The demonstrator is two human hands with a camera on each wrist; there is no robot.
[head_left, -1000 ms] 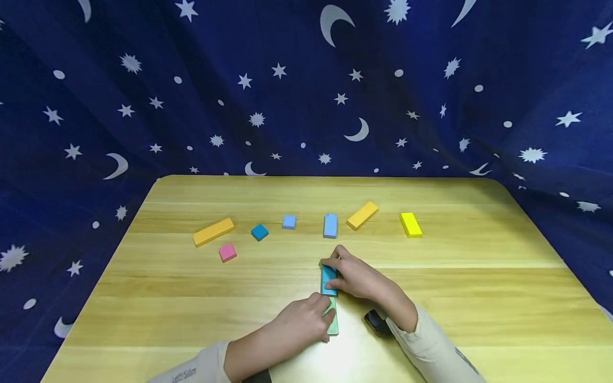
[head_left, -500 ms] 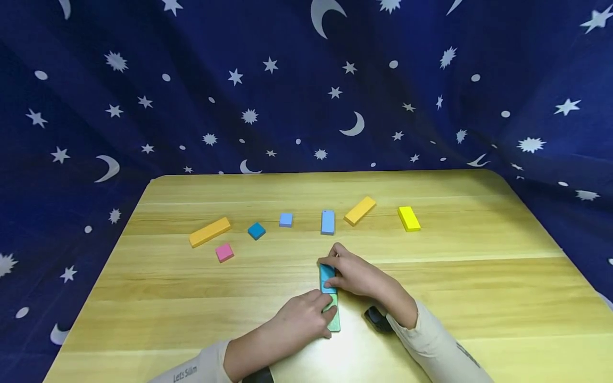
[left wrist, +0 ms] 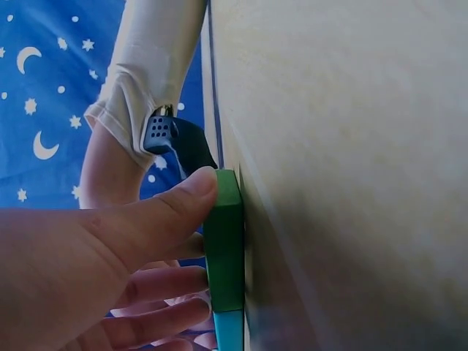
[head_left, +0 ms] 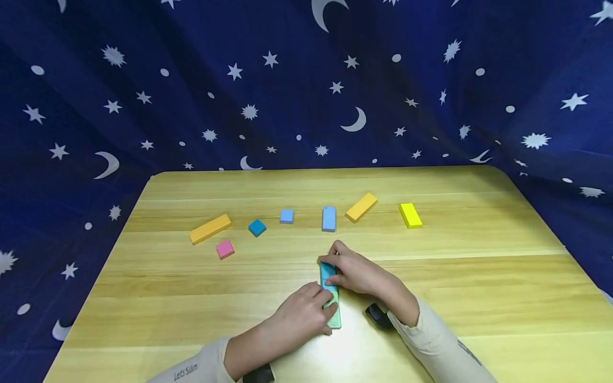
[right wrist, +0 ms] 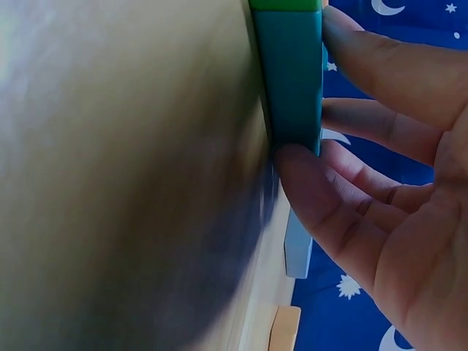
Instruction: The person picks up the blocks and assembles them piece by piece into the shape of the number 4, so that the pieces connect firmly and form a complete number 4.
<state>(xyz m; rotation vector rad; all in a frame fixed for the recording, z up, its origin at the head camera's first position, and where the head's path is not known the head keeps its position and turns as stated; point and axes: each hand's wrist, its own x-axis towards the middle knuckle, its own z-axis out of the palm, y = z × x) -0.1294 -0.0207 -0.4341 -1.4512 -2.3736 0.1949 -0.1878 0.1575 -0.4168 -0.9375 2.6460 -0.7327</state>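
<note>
In the head view a green block point(head_left: 334, 319) and a turquoise block point(head_left: 328, 271) lie end to end on the table, the turquoise one farther away. My left hand point(head_left: 298, 314) holds the green block, its thumb point(left wrist: 197, 183) at the near end and other fingers along the top. My right hand point(head_left: 359, 274) grips the turquoise block, with one finger at its far end and the thumb near the seam. In both wrist views the blocks appear to touch, flat against the tabletop. Part of the green block's top is hidden under the left fingers.
Behind the hands lie two orange blocks point(head_left: 210, 229), a pink block point(head_left: 225, 249), a dark blue one point(head_left: 257, 227), a small light blue one point(head_left: 286, 216), a longer light blue one point(head_left: 328, 218) and a yellow one point(head_left: 411, 215). A starry curtain point(head_left: 287, 85) stands behind the table point(head_left: 143, 298).
The head view has tilted a little. My left fingers have crept slightly forward toward the seam between the blocks. The right hand keeps its hold on the turquoise block.
</note>
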